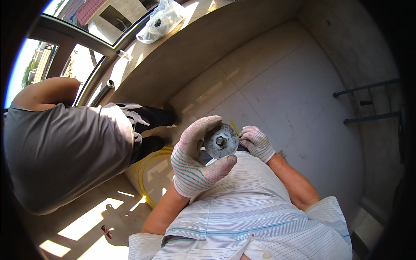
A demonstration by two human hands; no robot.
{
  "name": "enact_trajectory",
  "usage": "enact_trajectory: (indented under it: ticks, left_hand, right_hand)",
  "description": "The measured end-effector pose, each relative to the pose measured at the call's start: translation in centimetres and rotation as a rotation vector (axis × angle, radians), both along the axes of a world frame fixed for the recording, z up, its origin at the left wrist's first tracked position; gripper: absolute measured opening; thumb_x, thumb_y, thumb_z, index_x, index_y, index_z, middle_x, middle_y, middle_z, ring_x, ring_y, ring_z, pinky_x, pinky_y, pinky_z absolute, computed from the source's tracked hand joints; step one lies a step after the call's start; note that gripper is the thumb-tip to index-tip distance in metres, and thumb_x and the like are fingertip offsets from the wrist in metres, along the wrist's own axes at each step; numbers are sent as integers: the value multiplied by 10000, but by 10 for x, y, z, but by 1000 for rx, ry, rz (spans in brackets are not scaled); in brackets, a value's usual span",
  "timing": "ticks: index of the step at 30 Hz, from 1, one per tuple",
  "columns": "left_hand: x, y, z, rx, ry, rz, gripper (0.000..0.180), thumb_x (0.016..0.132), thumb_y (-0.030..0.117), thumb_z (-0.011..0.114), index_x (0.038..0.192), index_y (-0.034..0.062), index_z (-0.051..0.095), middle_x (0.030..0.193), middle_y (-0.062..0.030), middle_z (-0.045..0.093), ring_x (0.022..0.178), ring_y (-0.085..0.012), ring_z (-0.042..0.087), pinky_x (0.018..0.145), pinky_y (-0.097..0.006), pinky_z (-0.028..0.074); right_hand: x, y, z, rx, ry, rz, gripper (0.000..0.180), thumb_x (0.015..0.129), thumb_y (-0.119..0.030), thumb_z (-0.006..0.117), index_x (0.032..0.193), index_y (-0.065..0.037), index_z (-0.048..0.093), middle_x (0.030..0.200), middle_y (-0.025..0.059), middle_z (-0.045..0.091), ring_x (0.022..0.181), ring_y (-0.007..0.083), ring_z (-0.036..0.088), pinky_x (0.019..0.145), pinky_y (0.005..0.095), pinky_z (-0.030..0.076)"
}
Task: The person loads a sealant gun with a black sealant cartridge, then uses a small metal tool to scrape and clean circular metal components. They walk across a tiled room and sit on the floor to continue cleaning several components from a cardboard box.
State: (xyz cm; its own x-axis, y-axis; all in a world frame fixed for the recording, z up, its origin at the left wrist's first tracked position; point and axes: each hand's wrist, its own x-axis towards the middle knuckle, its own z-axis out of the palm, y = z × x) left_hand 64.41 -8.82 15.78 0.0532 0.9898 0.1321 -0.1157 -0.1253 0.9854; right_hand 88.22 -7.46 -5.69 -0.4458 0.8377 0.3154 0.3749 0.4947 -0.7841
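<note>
In my left hand [190, 161], gloved in white with green stripes, is a round grey metal piece [227, 148], with a hex bolt head or nut at its centre. Thumb and fingers curve around its edge, and its flat, scuffed face is turned up toward me. My right hand [257, 144], in a similar stained glove, is closed close to my waist, beyond the disc and to its right. Its fingertips are pressed together, and what they may hold is too small to make out. A short yellow strip [234, 126] shows between the hands.
A person [69, 151] in a grey shirt stands close on my left. Yellow hose or cable [141, 180] coils on the floor. The window sill bears a plastic bag [160, 21] and a dark pipe [102, 93]. A dark ladder-like frame [372, 119] is at right; a small red object [107, 232] lies lower left.
</note>
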Motion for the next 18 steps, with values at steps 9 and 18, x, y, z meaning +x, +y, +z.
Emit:
enact_trajectory:
  ticks: [9,18]
  left_hand:
    - [12,9,23,42,123,98,721,804,217,879,1380,-16,516,1184,-135,667,1085,-185,652,966,-319,524]
    - [0,35,26,38,176,111,712,847,255,858,1397,-8,492,1195,-121,653,1107,-185,646,983,-314,512]
  right_hand:
    - [3,6,15,12,28,-51,131,842,-104,761,912,-63,658,1009,92,703,1066,327,652,973,426,527]
    - [-7,28,15,-20,20,-42,144,840,-107,760,938,-60,666,1003,106,695,1058,334,651,968,429,527]
